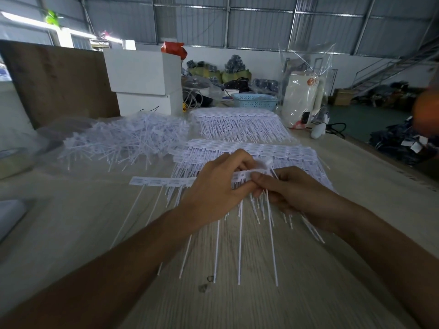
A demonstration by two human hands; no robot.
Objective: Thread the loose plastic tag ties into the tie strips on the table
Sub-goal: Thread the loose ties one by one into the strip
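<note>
Illumination moderate, diffuse daylight. Source: blown-out bright band (35, 22) at upper left, with glare along it. Table (71, 233) evenly lit; shadows soft and faint. Forearms at bottom render dark. Wide-angle distortion bends the edges. Orange blur (427, 110) at right edge is out of focus. Slight overall softness.

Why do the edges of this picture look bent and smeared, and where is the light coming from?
Head view: wide-angle lens bows the table edge and roof lines; daylight glares at the upper left; an orange blur smears the right edge; the left hand, right hand and tie strip stay fairly sharp.
</note>
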